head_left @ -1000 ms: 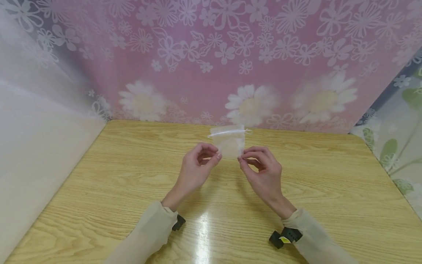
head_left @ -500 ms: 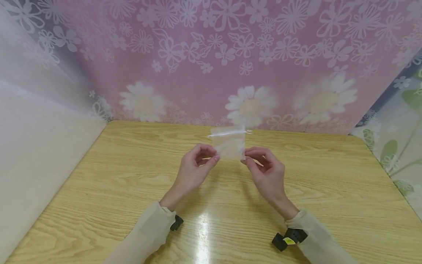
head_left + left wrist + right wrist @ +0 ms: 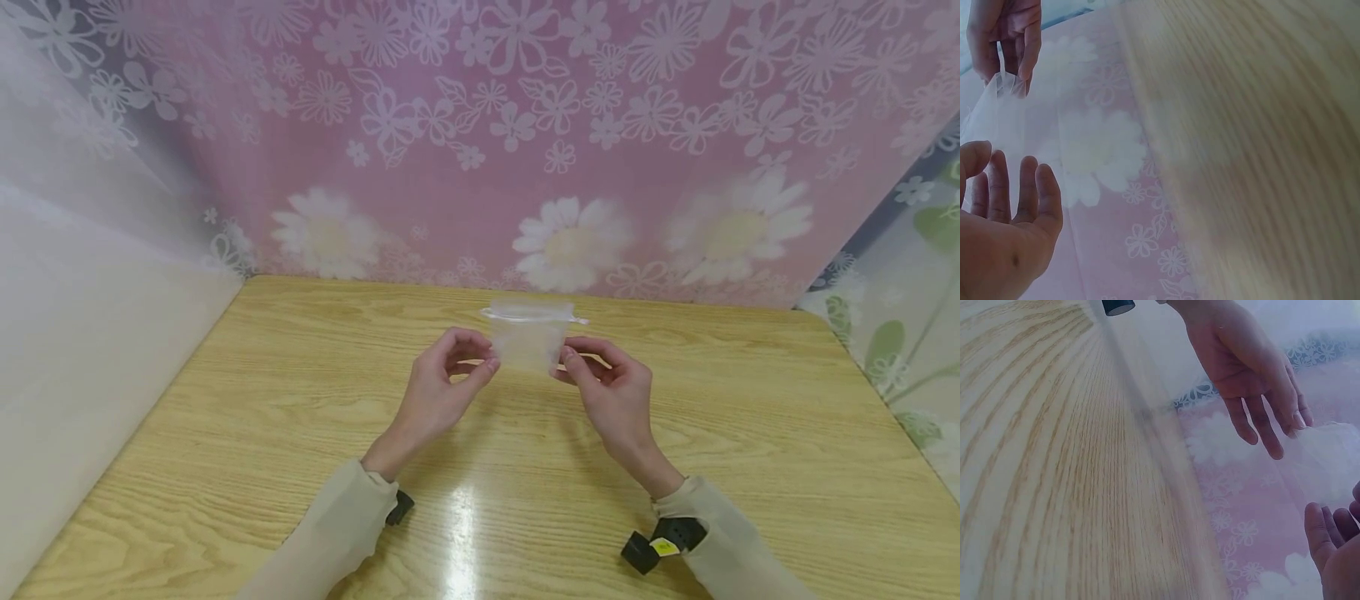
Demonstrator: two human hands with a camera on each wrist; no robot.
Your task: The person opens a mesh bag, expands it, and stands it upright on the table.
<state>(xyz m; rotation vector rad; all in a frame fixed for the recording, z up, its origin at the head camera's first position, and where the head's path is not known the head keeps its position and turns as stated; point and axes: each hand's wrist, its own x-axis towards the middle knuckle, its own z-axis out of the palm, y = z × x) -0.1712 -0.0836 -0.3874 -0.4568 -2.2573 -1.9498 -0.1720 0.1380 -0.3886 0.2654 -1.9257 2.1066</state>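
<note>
A small sheer white drawstring pouch [image 3: 528, 342] is held up between both hands over the wooden table, its white cord running across near the top. At its left edge, my left hand [image 3: 448, 379] pinches the fabric between thumb and forefinger. My right hand [image 3: 611, 396] pinches the opposite side, thumb in front and fingers behind. In the left wrist view the pouch [image 3: 997, 115] stretches between the two hands, pulled to a fold at the far one. The right wrist view shows the pouch's pale fabric [image 3: 1329, 459] spread between the fingers. Nothing shows inside it.
The wood-grain table [image 3: 300, 433] lies beneath the hands. A pink flowered curtain [image 3: 450, 183] hangs along its back edge, with a whitish sheet [image 3: 97, 292] on the left and a leafy panel [image 3: 900, 333] on the right. Black wrist cameras [image 3: 640, 552] sit under the sleeves.
The pouch has come slightly lower and to the right, its top tipping so the cord shows straighter. My right hand has shifted its pinch up along the pouch's side; my left hand has barely moved.
</note>
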